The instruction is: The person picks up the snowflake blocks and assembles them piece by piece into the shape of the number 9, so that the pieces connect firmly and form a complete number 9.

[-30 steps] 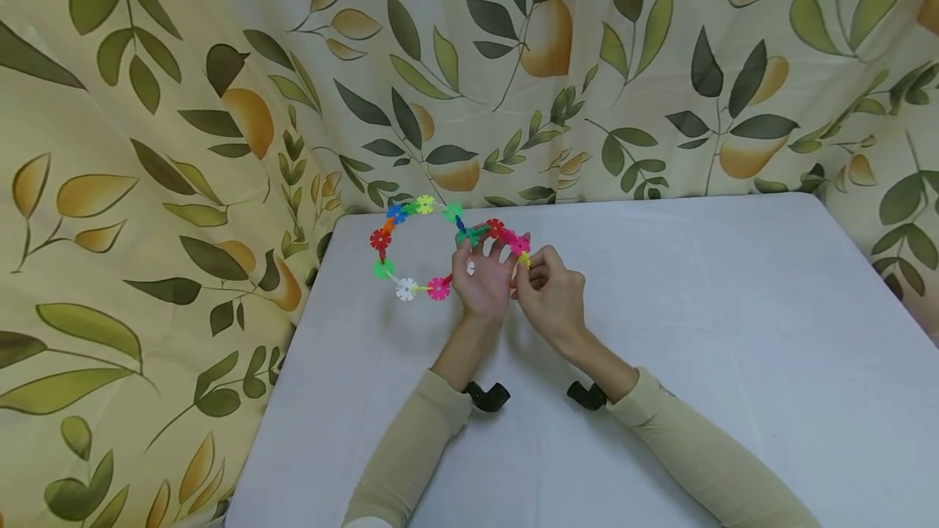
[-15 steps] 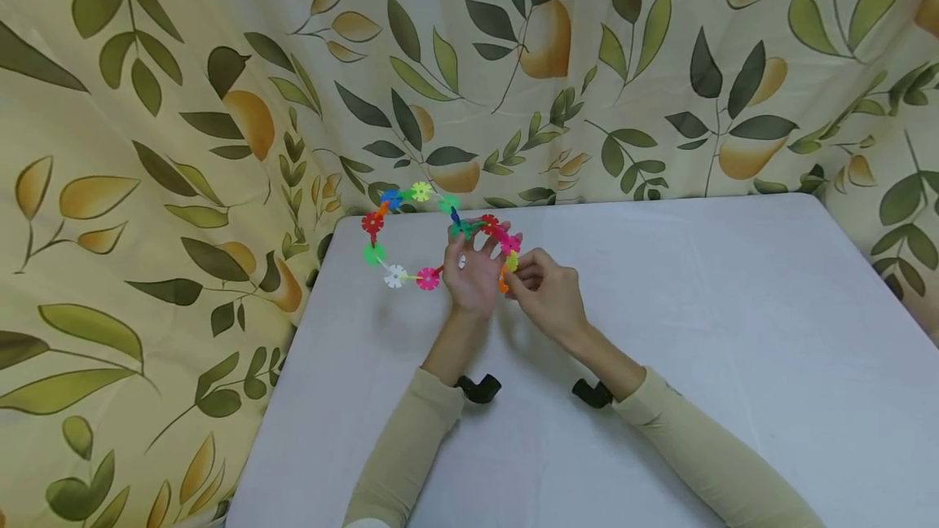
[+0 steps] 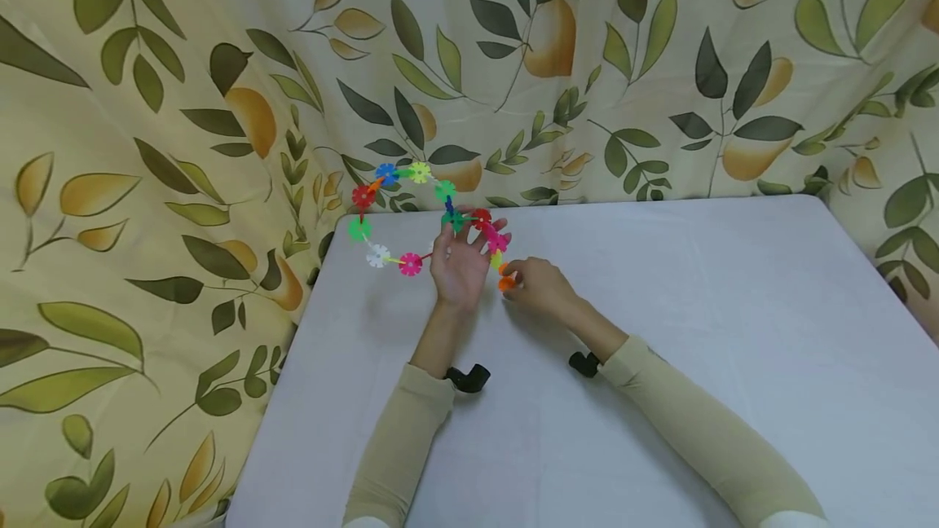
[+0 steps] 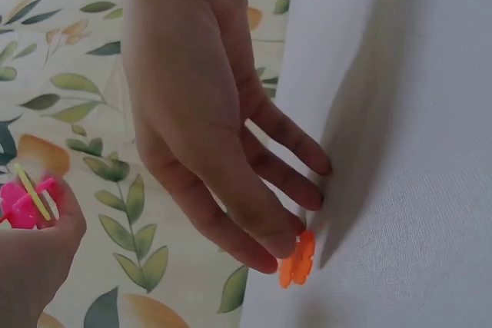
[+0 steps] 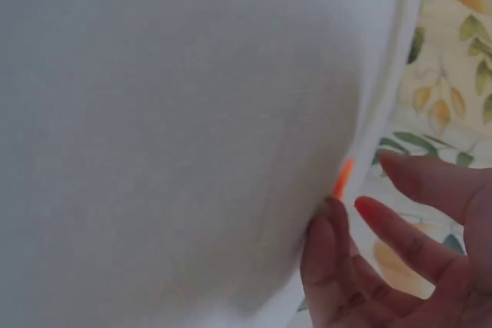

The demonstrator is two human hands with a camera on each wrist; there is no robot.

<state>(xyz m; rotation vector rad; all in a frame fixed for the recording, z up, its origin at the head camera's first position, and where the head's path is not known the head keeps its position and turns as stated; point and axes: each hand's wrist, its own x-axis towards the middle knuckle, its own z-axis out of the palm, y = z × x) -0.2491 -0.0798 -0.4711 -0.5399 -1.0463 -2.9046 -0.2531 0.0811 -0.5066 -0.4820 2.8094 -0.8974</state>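
A looped chain of notched plastic snowflake discs [image 3: 359, 228] hangs in the air in the head view, with red, green, blue, white and pink links. My left hand [image 3: 460, 271], palm towards the head camera, holds the chain near its dark green, red and pink links. Its pink-and-yellow end [image 4: 23, 203] lies at the left fingertips in the left wrist view. To the right, my right hand [image 3: 541, 288] pinches an orange snowflake disc [image 4: 297, 259], which looks apart from that end there. Only a thin orange edge shows in the right wrist view.
Both hands are above a white-covered table [image 3: 704, 332]. A curtain printed with leaves and fruit [image 3: 645, 121] stands behind it and along the left side. A black camera mount [image 3: 469, 379] is on the left wrist, another [image 3: 584, 364] on the right.
My left hand has shifted left with the chain, whose loop has risen. The right hand's fingers have turned down, and orange now shows at its fingertips below the yellow link.
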